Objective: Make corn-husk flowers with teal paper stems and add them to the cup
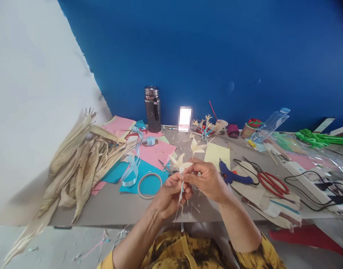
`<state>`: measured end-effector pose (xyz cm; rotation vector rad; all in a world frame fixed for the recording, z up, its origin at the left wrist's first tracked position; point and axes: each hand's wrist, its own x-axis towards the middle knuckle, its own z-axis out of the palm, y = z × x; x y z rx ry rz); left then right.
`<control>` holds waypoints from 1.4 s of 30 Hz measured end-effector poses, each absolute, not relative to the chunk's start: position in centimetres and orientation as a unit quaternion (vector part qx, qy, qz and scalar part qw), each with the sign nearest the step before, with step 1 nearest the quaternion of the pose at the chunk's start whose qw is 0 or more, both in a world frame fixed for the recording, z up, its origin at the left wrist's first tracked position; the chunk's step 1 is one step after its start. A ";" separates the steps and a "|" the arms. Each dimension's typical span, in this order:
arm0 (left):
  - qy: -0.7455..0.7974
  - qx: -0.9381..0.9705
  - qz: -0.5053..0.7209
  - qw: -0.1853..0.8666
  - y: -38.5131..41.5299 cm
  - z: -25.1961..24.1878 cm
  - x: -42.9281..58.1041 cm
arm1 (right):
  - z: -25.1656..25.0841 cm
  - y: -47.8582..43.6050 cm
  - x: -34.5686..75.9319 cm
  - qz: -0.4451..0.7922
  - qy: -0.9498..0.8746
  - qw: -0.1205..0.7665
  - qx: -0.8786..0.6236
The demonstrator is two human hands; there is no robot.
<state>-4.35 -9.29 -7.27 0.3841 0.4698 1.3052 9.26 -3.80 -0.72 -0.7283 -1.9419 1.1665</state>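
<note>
My left hand point(171, 190) is closed around the thin stem of a pale corn-husk flower point(180, 163). Part of that stem point(182, 188) is wrapped in light blue, and frayed ends hang below the fingers. With pinched fingertips, my right hand point(206, 179) grips the same stem just under the petals. A second husk flower point(196, 146) rises just behind the right fingers; whether they hold it too, I cannot tell. Left of my hands lie a roll of tape point(149, 185) and a curled light blue ribbon point(130, 172).
Dried corn husks point(82, 168) are heaped at the left. A dark thermos point(153, 110) stands at the back beside a blurred bright screen point(185, 119). To the right lie a blue glue gun point(234, 176), red-handled scissors point(272, 183) and a white power strip point(308, 183) with black cables.
</note>
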 end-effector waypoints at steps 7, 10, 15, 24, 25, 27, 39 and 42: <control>0.314 0.261 0.617 0.673 -10.1 -6.1 -4.1 | -0.2 -4.4 9.7 0.450 -0.746 0.396 -0.291; 0.458 0.380 0.681 0.426 -11.2 -5.1 -4.1 | -0.4 -4.6 9.6 0.390 -0.749 0.427 -0.322; 0.534 0.457 0.655 0.276 -12.2 -3.7 -4.0 | -0.9 -4.9 9.2 0.389 -0.739 0.435 -0.338; 0.228 0.273 0.526 0.773 -10.6 -4.9 -4.4 | -0.7 -5.1 9.6 0.588 -0.663 0.374 -0.273; 0.196 0.258 0.521 0.790 -10.5 -5.2 -4.2 | -0.8 -5.1 9.6 0.621 -0.636 0.367 -0.274; 0.208 0.275 0.556 0.756 -10.4 -5.5 -3.9 | -0.9 -5.2 9.6 0.645 -0.599 0.377 -0.289; 0.492 0.423 0.669 0.363 -11.2 -4.2 -3.8 | -1.3 -5.2 9.1 0.422 -0.658 0.476 -0.402; 0.392 0.357 0.637 0.559 -11.0 -4.5 -3.9 | -1.4 -5.3 9.3 0.497 -0.642 0.461 -0.359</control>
